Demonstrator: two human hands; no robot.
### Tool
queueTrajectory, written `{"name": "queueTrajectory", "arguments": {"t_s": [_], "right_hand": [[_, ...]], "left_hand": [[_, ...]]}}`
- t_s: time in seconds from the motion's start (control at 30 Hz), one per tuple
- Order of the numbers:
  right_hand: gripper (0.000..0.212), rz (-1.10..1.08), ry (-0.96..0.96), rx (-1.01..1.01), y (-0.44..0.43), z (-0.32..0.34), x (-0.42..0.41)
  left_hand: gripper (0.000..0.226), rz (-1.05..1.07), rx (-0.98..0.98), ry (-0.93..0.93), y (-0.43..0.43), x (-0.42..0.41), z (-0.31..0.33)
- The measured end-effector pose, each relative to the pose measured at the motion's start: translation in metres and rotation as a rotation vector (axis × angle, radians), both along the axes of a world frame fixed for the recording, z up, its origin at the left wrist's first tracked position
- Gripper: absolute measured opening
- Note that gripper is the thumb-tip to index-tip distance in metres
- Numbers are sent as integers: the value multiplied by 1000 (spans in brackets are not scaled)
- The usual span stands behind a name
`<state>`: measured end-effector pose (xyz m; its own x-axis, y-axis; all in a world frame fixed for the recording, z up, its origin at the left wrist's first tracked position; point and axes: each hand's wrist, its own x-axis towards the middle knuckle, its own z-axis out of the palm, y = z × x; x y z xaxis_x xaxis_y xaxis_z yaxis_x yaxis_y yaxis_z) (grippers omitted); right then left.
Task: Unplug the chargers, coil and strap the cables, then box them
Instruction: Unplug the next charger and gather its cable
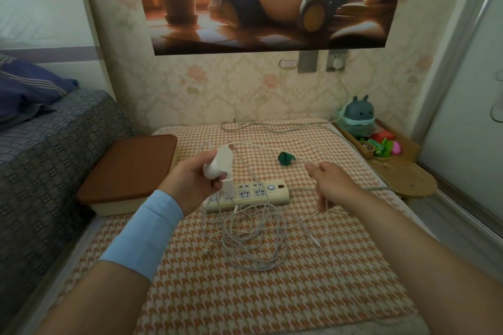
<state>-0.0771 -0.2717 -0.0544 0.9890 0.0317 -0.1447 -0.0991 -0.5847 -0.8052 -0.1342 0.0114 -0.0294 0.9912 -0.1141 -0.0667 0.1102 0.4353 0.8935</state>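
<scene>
My left hand (194, 181) grips a white charger (219, 162) lifted just above the cream power strip (250, 194). A second white charger (228, 185) sits plugged into the strip's left end. My right hand (330, 181) hovers right of the strip and pinches a thin white cable that runs from the held charger. A tangle of white cables (253, 236) lies on the checked cloth in front of the strip. A green strap (285, 158) lies behind the strip. The box with a brown lid (130, 171) stands closed at the left.
The checked cloth (245, 294) covers a low table. A bed (40, 158) borders it at the left. A wooden shelf (402, 171) with toys is at the right. The strip's grey lead (272, 125) runs along the back to a wall socket (337, 61).
</scene>
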Motion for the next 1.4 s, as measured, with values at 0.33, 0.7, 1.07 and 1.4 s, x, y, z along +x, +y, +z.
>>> {"name": "queueTrajectory", "arguments": {"t_s": [0.33,0.7,1.07,1.4], "right_hand": [[25,103,-265,397,20,57,-19],[33,327,-164,183,45,34,-23],[32,426,136,47,46,8,-24],[39,391,-4,-63,35,5,-24]], "left_hand": [[20,-200,685,-22,-36,-10,-8],[15,-314,810,87,-70,-8,-17],[19,-286,726,137,-87,-1,-35],[36,-120,1029,30,-81,-9,-10]]}}
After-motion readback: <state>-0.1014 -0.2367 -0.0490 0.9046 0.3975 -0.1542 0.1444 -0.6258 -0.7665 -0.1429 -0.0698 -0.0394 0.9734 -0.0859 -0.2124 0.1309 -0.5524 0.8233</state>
